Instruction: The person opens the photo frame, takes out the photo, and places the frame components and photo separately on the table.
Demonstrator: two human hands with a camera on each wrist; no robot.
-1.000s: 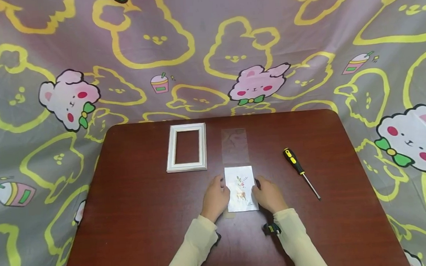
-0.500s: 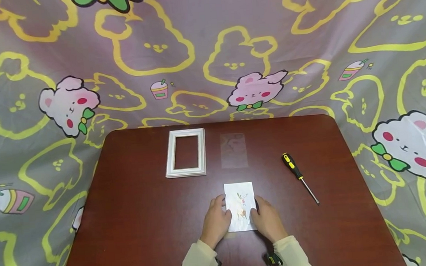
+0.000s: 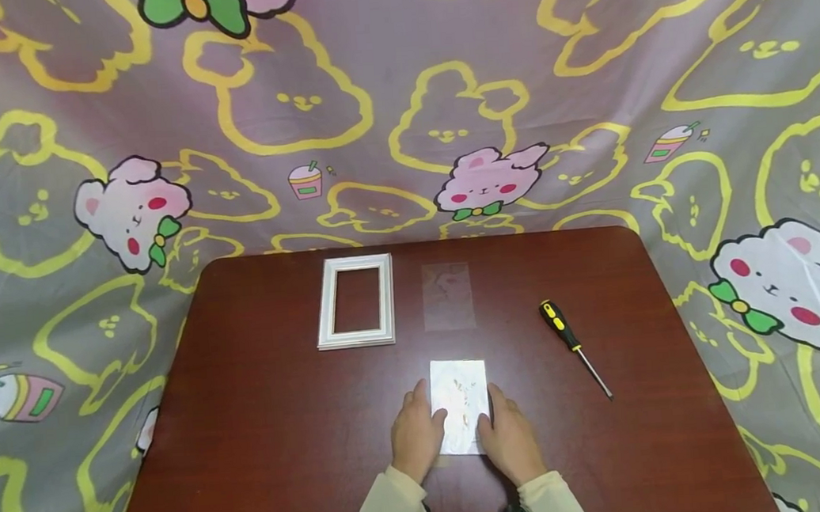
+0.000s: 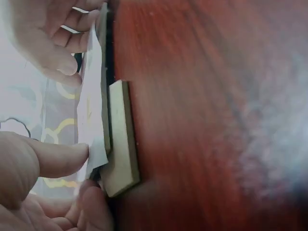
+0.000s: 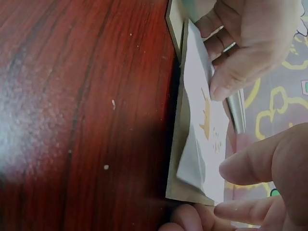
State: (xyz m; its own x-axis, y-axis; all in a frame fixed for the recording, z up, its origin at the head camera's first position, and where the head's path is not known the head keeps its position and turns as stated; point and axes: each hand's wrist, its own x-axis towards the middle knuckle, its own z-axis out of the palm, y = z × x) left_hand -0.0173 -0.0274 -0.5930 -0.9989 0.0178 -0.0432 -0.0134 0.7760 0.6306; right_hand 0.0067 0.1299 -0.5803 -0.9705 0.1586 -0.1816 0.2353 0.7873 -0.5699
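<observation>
A white picture sheet (image 3: pixel 460 423) with a small printed design lies on a brown backing board (image 5: pixel 178 159), just over the table. Its lower corner curls up from the board in the right wrist view. My left hand (image 3: pixel 416 442) grips the left edge, thumb on the paper and fingers at the board's underside. On the opposite edge my right hand (image 3: pixel 514 443) holds sheet and board the same way, thumb on top. A flat stand leg (image 4: pixel 120 144) juts from beneath the board in the left wrist view.
A white picture frame (image 3: pixel 327 305) lies at the back left of the brown table (image 3: pixel 265 425). Right of it is a clear plastic sheet (image 3: pixel 447 305). A black and yellow screwdriver (image 3: pixel 560 325) lies to the right. Patterned cloth (image 3: pixel 381 52) hangs behind.
Both hands have come nearer the body with the sheet and board, away from the clear plastic sheet. The head view has tilted up slightly, so everything sits lower.
</observation>
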